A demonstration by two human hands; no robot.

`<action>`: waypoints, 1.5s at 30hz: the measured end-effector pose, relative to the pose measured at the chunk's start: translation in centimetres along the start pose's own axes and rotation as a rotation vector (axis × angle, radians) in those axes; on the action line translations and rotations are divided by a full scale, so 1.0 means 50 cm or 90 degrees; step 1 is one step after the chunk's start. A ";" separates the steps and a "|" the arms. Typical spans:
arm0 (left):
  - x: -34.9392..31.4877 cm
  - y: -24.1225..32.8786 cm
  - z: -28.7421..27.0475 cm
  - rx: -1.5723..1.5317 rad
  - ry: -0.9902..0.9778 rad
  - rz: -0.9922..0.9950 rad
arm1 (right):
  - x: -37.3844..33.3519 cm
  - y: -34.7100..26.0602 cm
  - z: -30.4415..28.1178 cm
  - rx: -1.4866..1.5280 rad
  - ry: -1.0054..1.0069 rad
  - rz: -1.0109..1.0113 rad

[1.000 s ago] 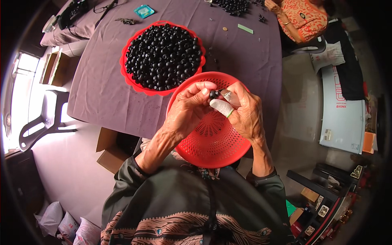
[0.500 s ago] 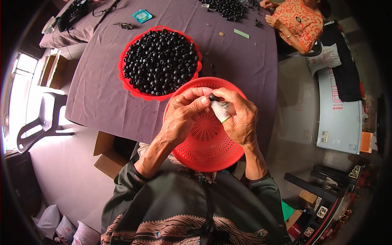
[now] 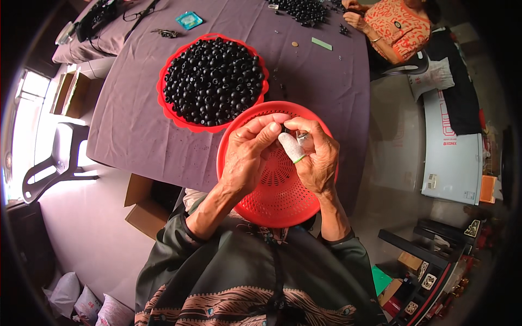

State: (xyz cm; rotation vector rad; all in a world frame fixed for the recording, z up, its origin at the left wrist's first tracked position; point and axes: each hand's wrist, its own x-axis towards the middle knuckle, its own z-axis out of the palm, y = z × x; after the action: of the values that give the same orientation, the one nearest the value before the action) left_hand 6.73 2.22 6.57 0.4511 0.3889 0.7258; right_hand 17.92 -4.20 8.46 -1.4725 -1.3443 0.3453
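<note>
My left hand [image 3: 244, 152] and my right hand [image 3: 318, 160] meet above a red perforated colander [image 3: 274, 209] by my lap. Between their fingertips is a small black ball-shaped piece [image 3: 283, 129], mostly covered by the fingers. Both hands are closed in a pinch on it. A white finger cot [image 3: 292, 146] with a green edge covers my right thumb. Something small and shiny [image 3: 303, 136] shows inside the right hand; its kind is unclear. Just beyond the left hand, a red scalloped basin [image 3: 161, 95] is heaped with black ball-shaped pieces [image 3: 212, 81], some showing a round hole.
A purple cloth [image 3: 130, 136] covers the table. At the far side lie a loose heap of black pieces [image 3: 304, 12], a green strip [image 3: 322, 44] and a blue packet [image 3: 189, 20]. Another person [image 3: 399, 27] sits at far right. A cardboard box [image 3: 147, 212] stands at lower left.
The black piece is now more hidden between my fingertips. My right thumb has turned, showing more of the finger cot. The other person's hands have shifted slightly.
</note>
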 end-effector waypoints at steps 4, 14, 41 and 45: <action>-0.002 0.010 0.006 -0.013 -0.020 0.033 | -0.003 -0.011 0.009 0.030 0.015 0.000; 0.004 0.009 -0.012 -0.071 0.013 -0.055 | -0.018 -0.001 0.014 0.038 0.002 0.010; 0.001 0.033 -0.040 0.016 -0.136 -0.033 | 0.015 -0.012 -0.040 -0.085 -0.173 0.130; -0.005 0.034 -0.045 0.010 -0.120 -0.054 | 0.026 -0.009 -0.039 -0.190 -0.208 0.052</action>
State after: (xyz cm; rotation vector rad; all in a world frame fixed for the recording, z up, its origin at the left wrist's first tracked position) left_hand 4.56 3.75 5.62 0.5102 0.2360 0.5927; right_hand 19.59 -4.14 10.15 -1.7782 -1.6515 0.4687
